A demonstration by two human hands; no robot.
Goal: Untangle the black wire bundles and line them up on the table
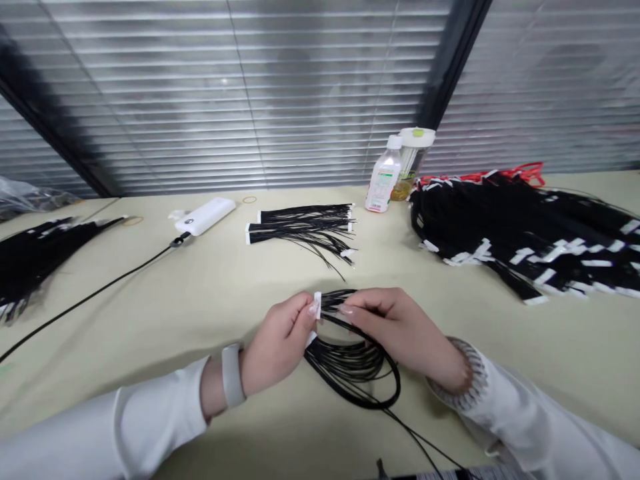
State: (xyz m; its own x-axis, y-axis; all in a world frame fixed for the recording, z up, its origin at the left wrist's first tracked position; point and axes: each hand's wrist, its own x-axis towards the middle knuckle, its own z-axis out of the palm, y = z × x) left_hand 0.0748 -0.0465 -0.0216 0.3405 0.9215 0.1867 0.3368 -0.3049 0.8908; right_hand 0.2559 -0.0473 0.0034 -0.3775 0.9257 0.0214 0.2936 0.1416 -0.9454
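A looped bundle of black cables (350, 363) hangs between my two hands over the table. My left hand (280, 340) is closed on the bundle's left end, with the thumb against a white connector (317, 305). Below that thumb a second white end piece (311, 339) sticks out. My right hand (400, 327) pinches the upper strands just right of the connector, thumb and fingertips together. The strands curve down and back in a loop beneath my right hand. A few thin cables trail off toward the lower right.
Short black cable bundles (300, 227) with white ends lie ahead on the table (200, 320). A large heap of black cables (500, 220) is at right, another pile (40, 253) at left. A white power bank (206, 217), a bottle (384, 177) and a cup (415, 160) stand near the blinds.
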